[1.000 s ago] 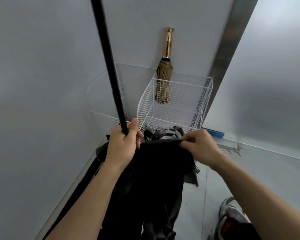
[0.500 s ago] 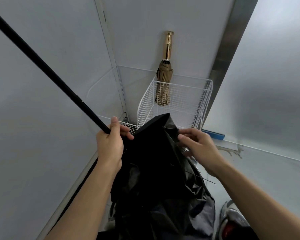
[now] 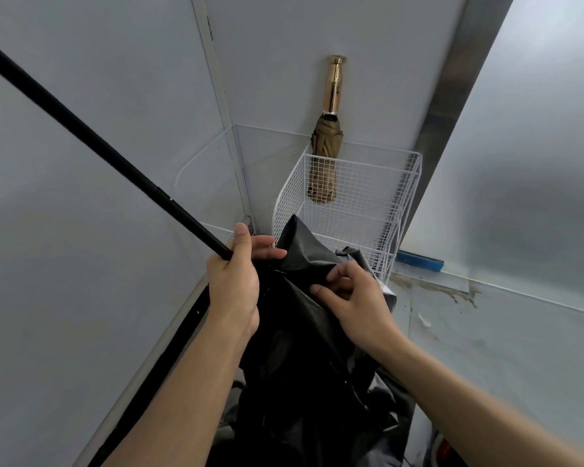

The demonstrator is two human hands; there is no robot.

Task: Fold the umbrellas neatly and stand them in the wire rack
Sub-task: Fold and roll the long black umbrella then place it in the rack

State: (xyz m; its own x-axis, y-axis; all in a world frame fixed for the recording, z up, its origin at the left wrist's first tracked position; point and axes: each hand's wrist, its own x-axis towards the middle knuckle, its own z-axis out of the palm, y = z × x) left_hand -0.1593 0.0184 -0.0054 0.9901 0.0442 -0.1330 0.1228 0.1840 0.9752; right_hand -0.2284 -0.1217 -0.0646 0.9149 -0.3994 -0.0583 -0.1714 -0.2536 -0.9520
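Note:
A long black umbrella [image 3: 304,332] hangs in front of me, its loose canopy bunched between my arms. Its black shaft [image 3: 91,143] runs up to the upper left. My left hand [image 3: 236,281] is closed around the shaft where it meets the canopy. My right hand [image 3: 354,294] pinches a fold of the black fabric. A white wire rack [image 3: 358,203] stands in the corner beyond my hands. A folded tan umbrella [image 3: 324,163] with a gold handle stands upright in the rack against the back wall.
Grey walls close in on the left, back and right. A metal strip [image 3: 452,89] runs up the right wall. A blue strip [image 3: 418,261] lies on the floor beside the rack. A shoe [image 3: 442,449] shows at the bottom right.
The shaft swung from near upright to a slant toward the upper left. The canopy rose between my hands, and my right hand moved inward onto a fold of fabric.

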